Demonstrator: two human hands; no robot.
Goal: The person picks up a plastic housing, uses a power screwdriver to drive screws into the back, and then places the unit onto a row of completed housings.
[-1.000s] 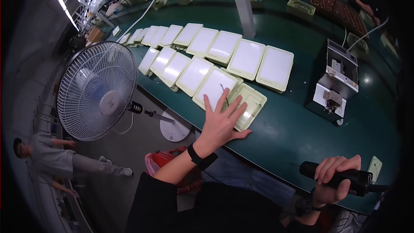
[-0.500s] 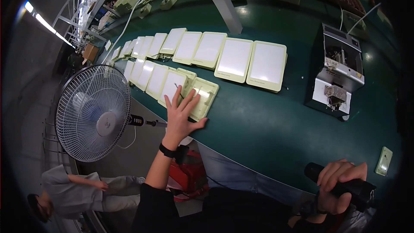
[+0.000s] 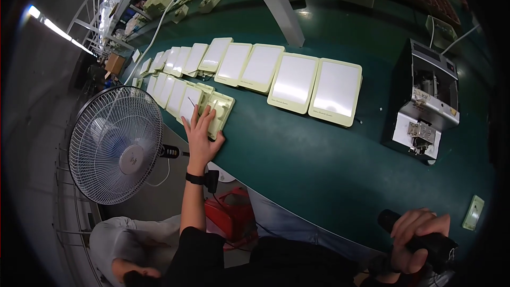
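My left hand (image 3: 201, 142) reaches over the near row with its fingers spread, lying against an open pale-green plastic housing (image 3: 223, 112) with its ribbed inside facing up. The fingertips cover part of that housing, and a thin dark wire shows beside them. Just left of it, a white-faced panel (image 3: 188, 99) in a pale-green frame belongs to the same overlapping row. At the lower right, my right hand (image 3: 421, 228) is wrapped round a black cylindrical hand tool (image 3: 390, 219); its tip is hard to make out.
A far row of framed white panels (image 3: 291, 82) crosses the green table (image 3: 287, 154). On the right stand a metal-and-black machine (image 3: 422, 103) and a small pale-green part (image 3: 473, 212). A fan (image 3: 117, 146) is at left, a grey post (image 3: 279, 10) behind. Someone in grey (image 3: 114, 242) bends at lower left.
My left hand and the open housing have shifted left, up against the near row. My right hand keeps the black tool. The person in grey has bent over.
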